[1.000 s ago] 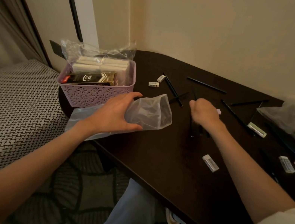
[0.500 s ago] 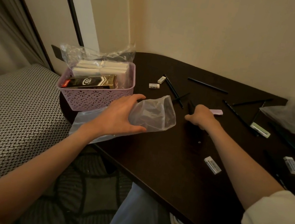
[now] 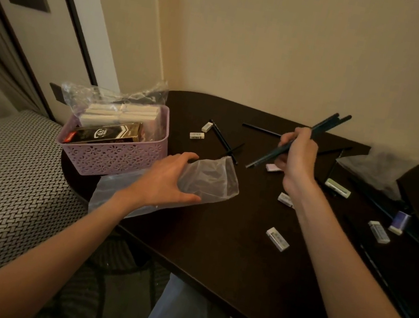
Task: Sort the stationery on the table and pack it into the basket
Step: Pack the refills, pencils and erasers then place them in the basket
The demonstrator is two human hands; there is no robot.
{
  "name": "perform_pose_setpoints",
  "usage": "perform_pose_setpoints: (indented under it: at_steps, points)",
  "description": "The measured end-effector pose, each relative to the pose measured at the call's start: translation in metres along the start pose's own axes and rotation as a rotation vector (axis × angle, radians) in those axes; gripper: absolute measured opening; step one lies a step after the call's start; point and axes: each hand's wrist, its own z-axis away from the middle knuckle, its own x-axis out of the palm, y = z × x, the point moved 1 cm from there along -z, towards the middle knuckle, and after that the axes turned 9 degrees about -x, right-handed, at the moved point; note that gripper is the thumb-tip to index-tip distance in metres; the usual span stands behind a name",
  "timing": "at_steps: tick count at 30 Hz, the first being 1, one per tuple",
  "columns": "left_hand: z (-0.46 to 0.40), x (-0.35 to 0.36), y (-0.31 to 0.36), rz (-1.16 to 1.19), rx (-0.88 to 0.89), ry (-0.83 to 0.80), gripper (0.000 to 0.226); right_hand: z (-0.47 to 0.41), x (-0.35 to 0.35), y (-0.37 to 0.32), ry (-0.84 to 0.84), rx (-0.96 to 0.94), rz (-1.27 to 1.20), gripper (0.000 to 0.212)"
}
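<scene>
Fingers [image 3: 293, 143] of your right hand [image 3: 297, 160] clamp a bundle of dark pencils [image 3: 299, 142], tips slanting down toward the clear bag [image 3: 207, 178]. Bag's mouth faces those tips; your left hand [image 3: 168, 179] grips it, just right of the purple basket [image 3: 116, 159]. Erasers [image 3: 277, 238] lie right of the bag on the worktop [image 3: 215, 244]; open room between.

A dark wooden surface [image 3: 214, 249] is carrying a lilac perforated basket [image 3: 118, 161] at its left end, a clear plastic bag [image 3: 206, 183] beside it, scattered white erasers [image 3: 277, 239] and loose dark pencils [image 3: 223, 140].
</scene>
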Motion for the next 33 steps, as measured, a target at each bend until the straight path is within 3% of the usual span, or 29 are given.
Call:
perform_pose_setpoints:
  at_steps: [5, 8, 12, 15, 18, 20, 22, 28, 33]
  points:
    - [-0.008, 0.003, 0.009, 0.015, 0.021, -0.028, 0.092, 0.013, -0.01, 0.019, -0.117, -0.08, 0.119, 0.029]
    - [-0.014, 0.006, 0.014, 0.022, 0.015, -0.076, 0.093, 0.02, -0.015, 0.033, -0.256, 0.068, 0.14, 0.019]
    - [-0.021, 0.009, 0.02, 0.01, 0.027, -0.124, 0.102, 0.023, -0.021, 0.047, -0.348, 0.231, -0.017, 0.016]
    - [-0.02, 0.011, 0.03, 0.095, 0.089, 0.073, 0.092, 0.021, -0.025, 0.054, -0.328, 0.312, -0.14, 0.015]
    - [-0.019, 0.018, 0.045, 0.172, 0.152, 0.389, 0.052, 0.02, -0.027, 0.058, -0.338, 0.369, -0.163, 0.018]
    - [-0.022, 0.017, 0.061, 0.177, 0.101, 0.506, 0.027, 0.021, -0.029, 0.059, -0.346, 0.38, -0.156, 0.02]
    - [-0.033, 0.009, 0.076, 0.173, -0.032, 0.444, 0.022, 0.02, -0.03, 0.06, -0.342, 0.383, -0.142, 0.021]
    - [-0.082, -0.003, 0.111, -0.123, -0.238, 0.02, 0.05, 0.018, -0.04, 0.064, -0.369, 0.331, -0.034, 0.018]
    - [-0.094, 0.001, 0.124, -0.341, -0.306, -0.27, 0.035, 0.016, -0.046, 0.065, -0.333, 0.323, -0.001, 0.017]
